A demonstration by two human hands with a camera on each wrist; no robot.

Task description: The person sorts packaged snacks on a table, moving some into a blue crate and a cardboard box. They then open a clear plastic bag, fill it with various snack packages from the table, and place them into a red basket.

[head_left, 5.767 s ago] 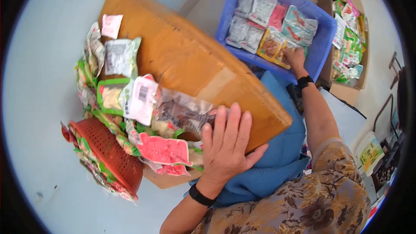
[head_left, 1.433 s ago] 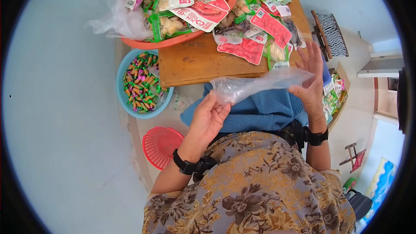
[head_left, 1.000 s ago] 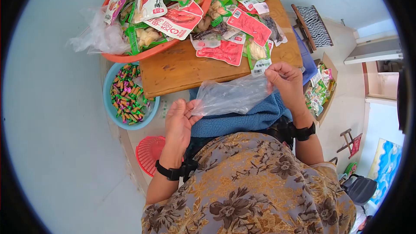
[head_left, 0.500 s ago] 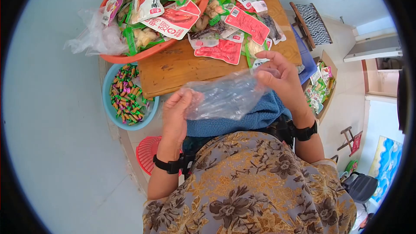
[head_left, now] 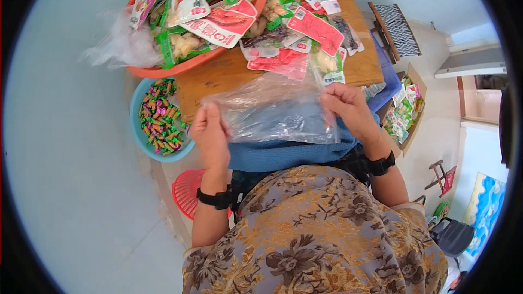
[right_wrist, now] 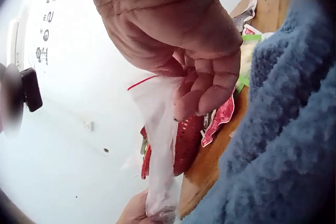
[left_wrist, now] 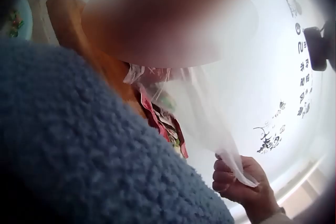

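A clear plastic zip bag [head_left: 278, 109] is stretched flat between both hands, above the lap and the table's front edge. My left hand [head_left: 211, 136] pinches one end of it between thumb and fingers. At the opposite end my right hand [head_left: 351, 110] grips the bag's edge. In the right wrist view a red strip [right_wrist: 143, 82] runs along the bag's edge, beside the curled fingers [right_wrist: 223, 79]. The left wrist view shows the right hand [left_wrist: 244, 182] clenched on the plastic; much of that view is blurred. Nothing shows inside the bag.
Beyond the bag, snack packets [head_left: 318, 30] cover part of the wooden table [head_left: 204, 84] and heap in an orange basket [head_left: 182, 68]. A light-blue basin [head_left: 140, 140] of wrapped sweets and a red basket [head_left: 185, 193] stand left. A blue crate [head_left: 389, 84] and a cardboard box [head_left: 388, 113] stand right.
Earlier my left hand rested on the table and my right reached into the blue crate. Since then both hands have taken hold of the bag; it has gone from bunched to spread wide.
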